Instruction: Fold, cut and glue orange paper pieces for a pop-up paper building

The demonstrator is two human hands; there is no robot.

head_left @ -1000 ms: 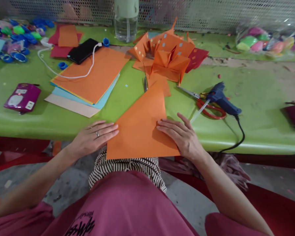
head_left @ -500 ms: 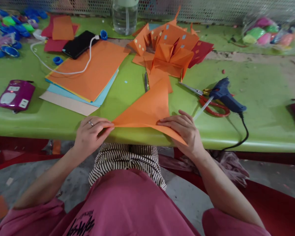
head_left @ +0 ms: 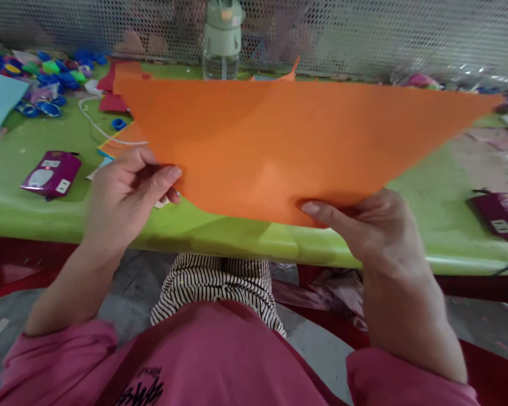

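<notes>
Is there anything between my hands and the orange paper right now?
Nothing visible. The left hand pinches the orange paper at its left edge, and the right hand grips its lower edge, both in direct contact, holding it up above the green table.

You hold up an orange paper sheet (head_left: 288,135), folded into a broad triangle. It stands nearly upright above the bench, long edge on top and level, its blunt point at the bottom. The surface is smooth and plain, with a faint crease shadow across its left half.
</notes>
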